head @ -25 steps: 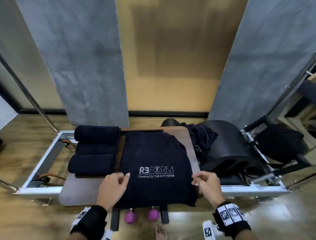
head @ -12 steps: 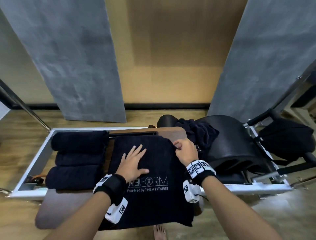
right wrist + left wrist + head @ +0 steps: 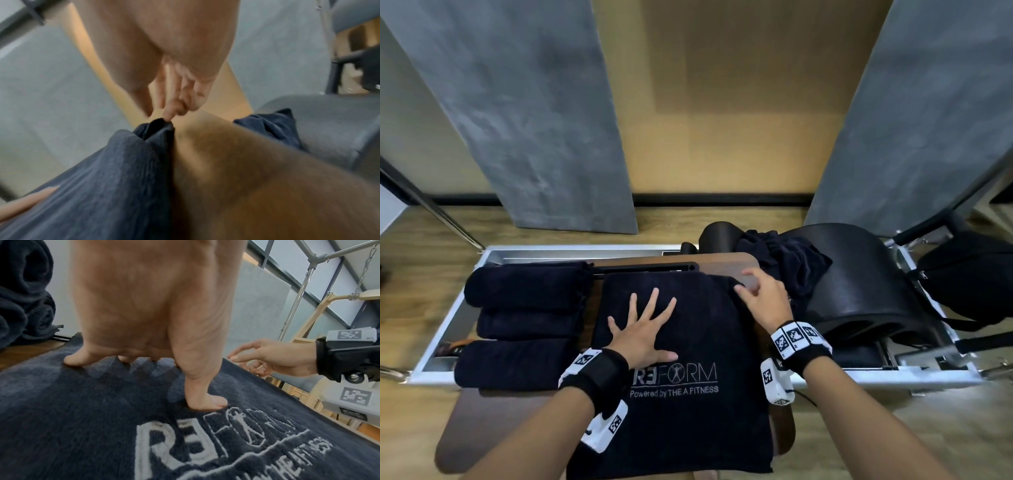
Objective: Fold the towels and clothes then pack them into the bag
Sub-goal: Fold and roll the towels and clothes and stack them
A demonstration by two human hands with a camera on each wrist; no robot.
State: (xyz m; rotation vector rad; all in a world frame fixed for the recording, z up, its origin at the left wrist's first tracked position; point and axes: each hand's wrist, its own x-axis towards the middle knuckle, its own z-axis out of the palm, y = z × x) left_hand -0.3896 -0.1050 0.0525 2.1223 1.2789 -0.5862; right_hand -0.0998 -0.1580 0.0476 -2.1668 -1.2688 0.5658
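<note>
Head view: logo towel [image 3: 681,370] lies flat on the wooden platform [image 3: 482,421]; three rolled towels [image 3: 524,322] just left of it; crumpled clothes [image 3: 787,263] and black bag [image 3: 969,281] to its right.
Left wrist view: left hand [image 3: 152,308] flat, fingers spread, pressing the logo towel.
Right wrist view: right hand [image 3: 176,84] over the towel's far right corner, fingers loosely curled, one fingertip touching, gripping nothing.
</note>
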